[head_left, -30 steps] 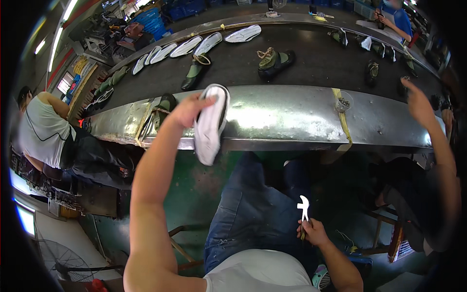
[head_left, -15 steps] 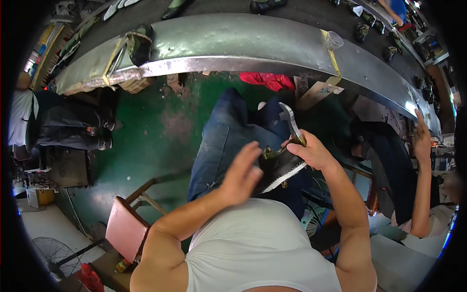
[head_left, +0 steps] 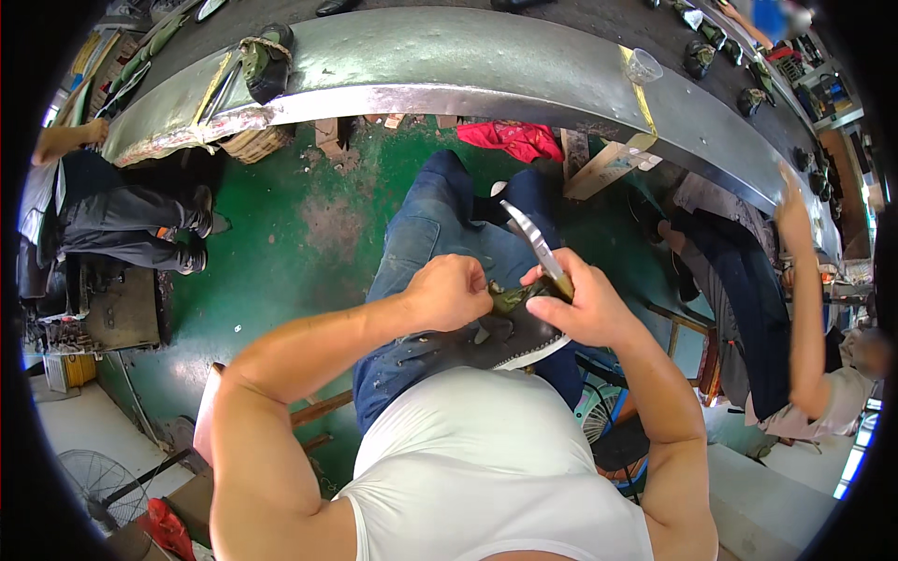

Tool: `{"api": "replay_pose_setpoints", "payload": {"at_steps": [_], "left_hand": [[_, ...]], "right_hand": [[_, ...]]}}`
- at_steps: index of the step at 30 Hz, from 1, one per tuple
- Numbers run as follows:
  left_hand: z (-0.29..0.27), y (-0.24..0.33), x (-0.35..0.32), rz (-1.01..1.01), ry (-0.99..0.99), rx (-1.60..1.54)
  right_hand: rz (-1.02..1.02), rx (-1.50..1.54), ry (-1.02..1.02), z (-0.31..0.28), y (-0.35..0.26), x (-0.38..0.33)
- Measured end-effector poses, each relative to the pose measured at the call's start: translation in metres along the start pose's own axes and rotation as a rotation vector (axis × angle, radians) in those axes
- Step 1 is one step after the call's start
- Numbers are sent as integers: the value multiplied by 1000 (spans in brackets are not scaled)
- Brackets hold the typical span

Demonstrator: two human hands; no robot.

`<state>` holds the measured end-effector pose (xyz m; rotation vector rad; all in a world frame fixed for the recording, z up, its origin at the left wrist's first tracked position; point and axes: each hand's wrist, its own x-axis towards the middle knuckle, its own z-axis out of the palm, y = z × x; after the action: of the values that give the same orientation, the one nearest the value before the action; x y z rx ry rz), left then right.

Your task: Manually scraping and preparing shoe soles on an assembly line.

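Observation:
A black shoe [head_left: 524, 329] with a white stitched lower edge and green cloth at its opening rests on my lap. My right hand [head_left: 586, 301] grips its far end, thumb pressed on the upper. The same hand clasps a hand tool [head_left: 530, 232] with a curved silver head and yellowish handle, its head pointing away from me; its exact kind is not clear. My left hand [head_left: 451, 294] is closed in a pinch beside the green cloth. Whatever its fingers hold is hidden.
Ahead runs a metal-edged bench [head_left: 421, 61] with a dark top, bearing shoes [head_left: 267, 70] and a clear plastic cup [head_left: 644, 65]. Beneath it lie a red cloth [head_left: 510, 140] and a wooden brace [head_left: 608, 168]. Co-workers sit left and right. A fan [head_left: 98, 481] stands at lower left.
My left hand, open and raised over my lap before, has moved to the shoe's opening and closed. The right hand, shoe and tool have shifted slightly left and nearer.

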<state>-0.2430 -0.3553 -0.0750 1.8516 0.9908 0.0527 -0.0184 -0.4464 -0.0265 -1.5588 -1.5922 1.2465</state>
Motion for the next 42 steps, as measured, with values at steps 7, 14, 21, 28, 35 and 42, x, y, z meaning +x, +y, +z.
{"api": "replay_pose_setpoints", "payload": {"at_steps": [7,14,21,28,35,42], "left_hand": [[-12,-1,-30,-489,-228,-997],[10,-3,-61,-304,-269,-1581],[9,-8,-64,-242,-150,-1071],[1,20,-79,-395,-1,-1592],[-17,-32,-50,-428,-513,-1292],[-49,-28,-19,-464,-691,-873]], "right_hand": [[-68,-129,-28,7,-19,-5],[-7,-101,-84,9,-21,-10],[-160,-177,-79,20,-22,-11],[-151,-191,-34,21,-16,-11],[-135,-151,-128,28,-27,-9],[-125,-167,-99,31,-26,-4]]}}
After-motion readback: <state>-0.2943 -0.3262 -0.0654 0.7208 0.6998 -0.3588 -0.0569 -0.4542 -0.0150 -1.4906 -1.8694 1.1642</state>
